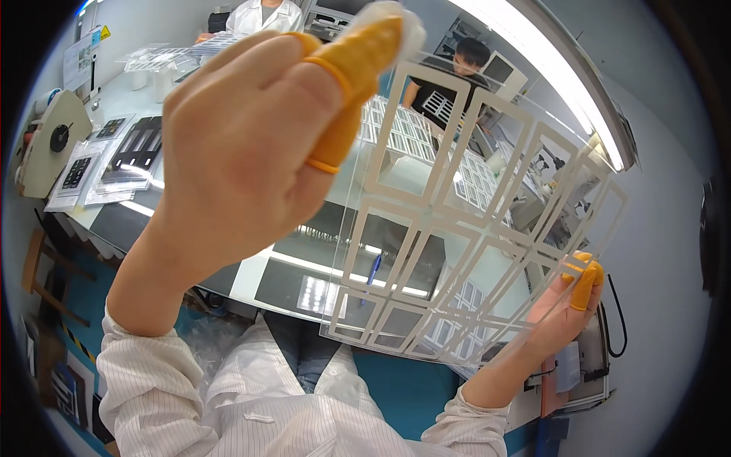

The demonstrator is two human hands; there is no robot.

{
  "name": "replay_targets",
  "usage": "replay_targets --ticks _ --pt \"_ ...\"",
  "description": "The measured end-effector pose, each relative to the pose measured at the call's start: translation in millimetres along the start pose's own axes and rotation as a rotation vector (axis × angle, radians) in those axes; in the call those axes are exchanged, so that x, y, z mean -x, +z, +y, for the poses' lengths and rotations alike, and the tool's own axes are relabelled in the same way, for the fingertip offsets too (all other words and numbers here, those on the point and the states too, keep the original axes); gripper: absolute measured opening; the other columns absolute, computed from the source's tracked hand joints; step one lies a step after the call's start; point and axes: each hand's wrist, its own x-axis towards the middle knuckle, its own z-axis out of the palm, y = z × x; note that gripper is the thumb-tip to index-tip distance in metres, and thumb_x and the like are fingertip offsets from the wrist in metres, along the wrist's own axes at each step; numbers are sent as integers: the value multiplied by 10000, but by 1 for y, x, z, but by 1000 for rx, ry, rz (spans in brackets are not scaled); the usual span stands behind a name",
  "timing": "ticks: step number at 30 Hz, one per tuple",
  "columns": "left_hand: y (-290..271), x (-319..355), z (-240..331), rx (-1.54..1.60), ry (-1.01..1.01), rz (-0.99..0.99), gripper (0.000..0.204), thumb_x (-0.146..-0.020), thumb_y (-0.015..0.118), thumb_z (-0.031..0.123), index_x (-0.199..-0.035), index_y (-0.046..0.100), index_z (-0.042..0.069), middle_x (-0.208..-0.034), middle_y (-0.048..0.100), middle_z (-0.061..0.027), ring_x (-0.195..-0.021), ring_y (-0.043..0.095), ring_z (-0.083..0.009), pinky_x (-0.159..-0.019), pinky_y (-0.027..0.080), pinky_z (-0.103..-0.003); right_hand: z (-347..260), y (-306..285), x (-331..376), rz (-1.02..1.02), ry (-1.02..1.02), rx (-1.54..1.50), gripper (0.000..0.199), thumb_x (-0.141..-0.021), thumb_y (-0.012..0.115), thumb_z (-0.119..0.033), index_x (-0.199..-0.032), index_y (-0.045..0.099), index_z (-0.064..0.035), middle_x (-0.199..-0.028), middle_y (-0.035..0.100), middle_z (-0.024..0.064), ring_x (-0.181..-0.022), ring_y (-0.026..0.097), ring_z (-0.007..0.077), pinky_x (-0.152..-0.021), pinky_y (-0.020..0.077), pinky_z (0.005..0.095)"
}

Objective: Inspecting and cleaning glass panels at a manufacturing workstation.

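Observation:
My left hand (236, 152) is raised close to the camera, with orange finger cots on its fingertips. Its fingers are closed around a crumpled white wipe (415, 34), which shows beyond the tips. Behind that hand a clear sheet (428, 212) printed with rows of white rectangular frames is held up at a tilt over the bench. My right hand (560, 305), also in orange finger cots, grips the sheet along its right edge. Whether the wipe touches the sheet I cannot tell.
Below the sheet lie a blue pen (374, 269) and dark mats on the white bench (278, 289). Packed dark panels (133, 148) lie at the left. A bright tube lamp (552, 68) hangs overhead. One co-worker (449, 87) sits across; another (263, 17) is farther back.

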Motion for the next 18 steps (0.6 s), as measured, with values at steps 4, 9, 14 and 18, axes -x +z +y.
replay_targets --ticks 4,9,14,18 --pt "-2 17 2 91 -192 10 212 -769 620 -15 -977 586 -39 -729 547 -59 -479 397 -69 -435 296 -190 3 1 -2 70 20 73 247 -905 449 -140 -1088 502 16 -1059 530 111 -982 522 203 -968 372 369" --pt "3 32 4 158 -376 -18 206 -791 609 -3 -994 588 -33 -707 538 -35 -479 350 -31 -426 257 -183 4 8 -5 111 63 -27 178 -881 506 -134 -989 555 -1 -946 573 77 -893 530 143 -879 390 270" --pt "7 39 15 235 -507 -79 184 -747 622 -6 -929 609 -33 -601 509 -85 -471 441 -178 -450 349 -258 1 2 -24 292 127 -24 204 -899 467 -157 -979 535 18 -924 550 93 -893 516 161 -846 409 304" --pt "16 55 23 361 -558 -66 243 -747 612 -12 -988 600 -38 -586 499 -79 -470 436 -170 -442 340 -266 -2 16 -42 376 139 -98 165 -887 498 -150 -850 531 8 -777 511 67 -718 449 132 -668 386 273"
